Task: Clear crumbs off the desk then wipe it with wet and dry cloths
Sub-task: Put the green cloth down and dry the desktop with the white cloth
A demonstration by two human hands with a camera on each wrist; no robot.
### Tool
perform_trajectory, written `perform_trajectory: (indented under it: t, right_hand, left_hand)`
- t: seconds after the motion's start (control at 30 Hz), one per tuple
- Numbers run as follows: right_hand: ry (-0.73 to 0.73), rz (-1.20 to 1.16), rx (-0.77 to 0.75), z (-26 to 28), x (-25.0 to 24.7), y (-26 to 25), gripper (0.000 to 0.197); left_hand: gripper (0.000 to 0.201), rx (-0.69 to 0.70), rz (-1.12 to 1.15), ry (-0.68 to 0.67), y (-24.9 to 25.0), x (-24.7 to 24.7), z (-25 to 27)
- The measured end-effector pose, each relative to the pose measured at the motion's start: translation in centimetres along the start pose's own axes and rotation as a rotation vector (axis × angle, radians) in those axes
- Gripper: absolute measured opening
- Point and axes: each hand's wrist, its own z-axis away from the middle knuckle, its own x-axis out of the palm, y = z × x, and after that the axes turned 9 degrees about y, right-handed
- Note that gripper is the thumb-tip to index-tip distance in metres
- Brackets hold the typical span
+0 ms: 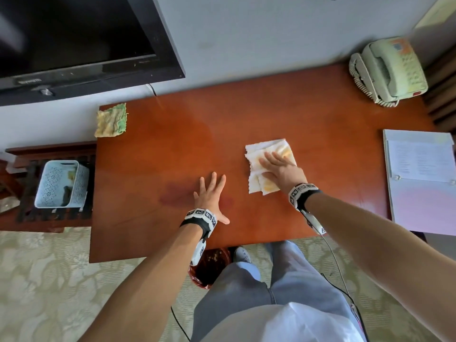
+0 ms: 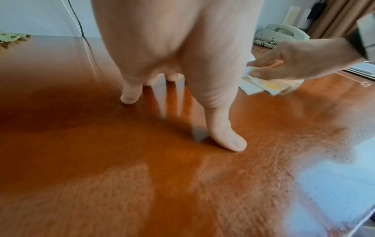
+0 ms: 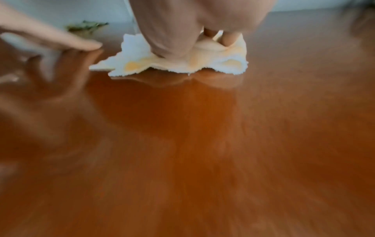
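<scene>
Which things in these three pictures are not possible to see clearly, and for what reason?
- Right hand: fingertips on the white cloth are hidden by the palm in the right wrist view.
- Bin under the desk: cut off by the desk edge and the left arm, head view.
- Basket contents: too small, head view.
- Paper sheet text: too small, head view.
- Left hand: motion-blurred, right wrist view.

Black wristbands (image 1: 200, 222) with checkered white tags, grey trousers (image 1: 269, 287), white top.
</scene>
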Motion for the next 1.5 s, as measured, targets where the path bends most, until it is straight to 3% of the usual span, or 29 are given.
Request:
perform_trajectory:
  t: [0.13,0.33,0.43,0.53,0.7,0.83,1.0,1.17,1.27,1.5]
  right_hand:
    - [-0.031,0.050,0.029,0.1,1.2,-0.7,0.053]
    - [-0.102,0.132,-0.409,10.8,4.5,-3.4,0.060]
    - [-0.173,0.169,-0.523,14.2,4.7,-3.2,0.074]
    - [-0.219,0.143,-0.579,13.9,3.7,-2.1,0.085]
    - [-0.261,0.061,-0.658,12.3,2.8,-0.7,0.071]
    - [-0.194,0.045,-0.649,11.4,2.5,-0.3,0.067]
    - [-0.066,0.052,-0.260,4.9,1.9,0.5,0.064]
    - [-0.037,0.053,-0.052,-4.1,0.3,0.6,0.059]
    - [-0.068,0.059,0.047,-5.5,0.9,-0.8,0.060]
    - [-0.174,0.086,-0.363,5.3,4.8,-5.1,0.064]
  left_hand:
    - [0.156,-0.007,-0.001,-0.012,0.0,-0.1,0.0]
    - [0.154,-0.018,-0.011,-0.040,0.2,-0.6,0.1]
    - [0.153,-0.018,-0.015,-0.042,0.4,-0.8,0.3]
    - [0.153,-0.019,-0.014,-0.035,0.4,-0.6,0.3]
    - [0.153,-0.021,-0.014,-0.032,0.5,-0.6,0.3]
    - [0.153,-0.024,-0.007,-0.022,0.5,-0.4,0.2]
    - [0.155,-0.023,0.006,-0.019,0.4,-0.2,0.2]
    - [0.155,-0.026,0.008,-0.012,0.4,-0.2,0.1]
    - [0.154,-0.028,0.012,-0.018,0.4,-0.4,0.4]
    - [0.147,-0.029,0.014,-0.068,0.4,-1.3,0.1]
